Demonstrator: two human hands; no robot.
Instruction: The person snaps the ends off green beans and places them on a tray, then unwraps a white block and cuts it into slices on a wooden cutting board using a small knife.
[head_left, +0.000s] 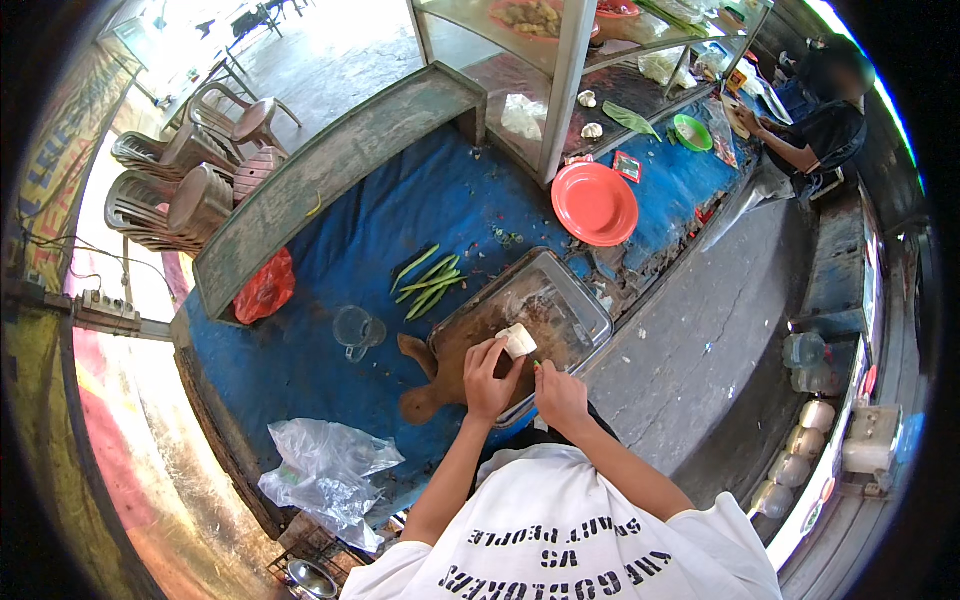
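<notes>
My left hand (491, 379) grips a white block (517, 340), perhaps tofu, its fingertips on the near left side. The block rests on a worn wooden cutting board (457, 367). Just to the right, my right hand (561, 396) is closed around a small object (537, 364); only a green bit of it shows, so its kind stays hidden. A rectangular tray with clear walls (585, 300) lies at the board's far right part. Several green beans (431, 283) lie beyond the board on the blue table cover (337, 262).
A glass mug (358, 330) and a crumpled clear plastic bag (330, 472) are at left. Beyond the tray sits a red plate (595, 204). A glass display case (559, 82) rises behind it. At far right a person (817, 120) sits near a green bowl (692, 133).
</notes>
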